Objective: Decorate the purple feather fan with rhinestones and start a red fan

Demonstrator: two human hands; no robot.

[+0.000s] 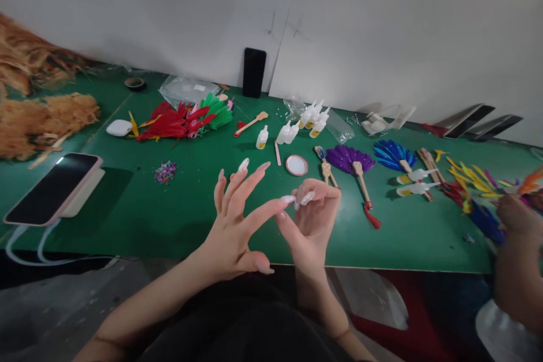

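My left hand (237,220) is held above the front of the green table with its fingers spread. Its index fingertip meets the fingertips of my right hand (314,215). The right hand's fingers are curled toward the thumb in a pinch. Anything held between them is too small or hidden to make out. Beyond the hands lie a round white lid with a red rim (297,165), a pink stick (278,153) and a small glue bottle (262,137). To their right, a purple feather fan (350,158) has a wooden handle and red tassel.
Several glue bottles (314,116) stand near the wall. Red feathers (169,121) and a pile of coloured sequins (165,172) are on the left, near a phone (55,189). Rightward are a blue feather fan (394,155) and another person's hand (517,215) among coloured feathers.
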